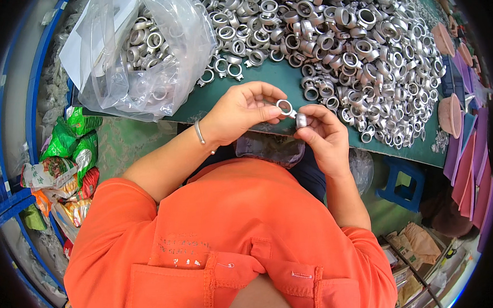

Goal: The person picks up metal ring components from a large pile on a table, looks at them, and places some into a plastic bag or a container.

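My left hand point(250, 106) pinches a ring point(291, 112), my right hand point(322, 135) a ribbed piece point(301, 120). I judge a large heap point(361, 61) remains.

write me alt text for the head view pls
A person in orange holds a silver ring in the left fingers, a ridged metal piece in the right fingers, at a green table heaped with metal rings; a clear bag holds more.

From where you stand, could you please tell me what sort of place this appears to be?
Probably a workshop for metal parts: a large heap of silvery rings covers much of a green table, more show through a clear plastic bag, and the left hand pinches a similar ring.
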{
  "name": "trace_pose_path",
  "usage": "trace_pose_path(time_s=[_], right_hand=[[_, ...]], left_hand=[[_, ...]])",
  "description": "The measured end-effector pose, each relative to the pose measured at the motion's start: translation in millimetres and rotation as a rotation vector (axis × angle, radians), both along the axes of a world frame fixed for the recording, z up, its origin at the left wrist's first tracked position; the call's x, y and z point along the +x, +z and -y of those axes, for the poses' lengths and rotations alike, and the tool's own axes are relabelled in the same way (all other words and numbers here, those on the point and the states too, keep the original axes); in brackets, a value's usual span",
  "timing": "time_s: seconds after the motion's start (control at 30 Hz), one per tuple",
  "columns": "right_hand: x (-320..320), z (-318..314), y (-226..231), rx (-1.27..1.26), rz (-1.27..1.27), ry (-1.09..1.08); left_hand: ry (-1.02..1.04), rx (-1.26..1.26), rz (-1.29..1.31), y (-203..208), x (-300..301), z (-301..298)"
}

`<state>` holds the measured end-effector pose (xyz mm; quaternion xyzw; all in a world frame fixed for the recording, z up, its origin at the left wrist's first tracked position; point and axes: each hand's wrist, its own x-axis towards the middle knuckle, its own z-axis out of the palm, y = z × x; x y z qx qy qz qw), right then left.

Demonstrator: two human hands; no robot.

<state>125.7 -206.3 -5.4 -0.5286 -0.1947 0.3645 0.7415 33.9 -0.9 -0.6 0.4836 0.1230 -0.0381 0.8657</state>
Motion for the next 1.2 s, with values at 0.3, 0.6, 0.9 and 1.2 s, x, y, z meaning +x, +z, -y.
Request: trace_pose_path(time_s=[0.3, 0.6, 0.9, 1.2], right_hand=[[-0.9, -4.9, 3.4, 0.041, -0.239, 0.034], [-14.5, -4.6, 15.9, -0.086, -0.039, -0.018], [-15.9, -5.5, 18.0, -0.109, -0.059, 0.022], [-14.4, 6.0, 16.8, -0.088, 0.020, 0.146]], left_hand=[[0.030, -0.465, -0.017, -11.1, -16.5, 2.3], [0.127, -0.119, 0.052, 3.6, -20.0, 16.6], [0.118, -0.319, -0.110, 6.2, -22.6, 13.4], [0.051, -0.268, -0.171, 3.8, -33.8, 16.3]])
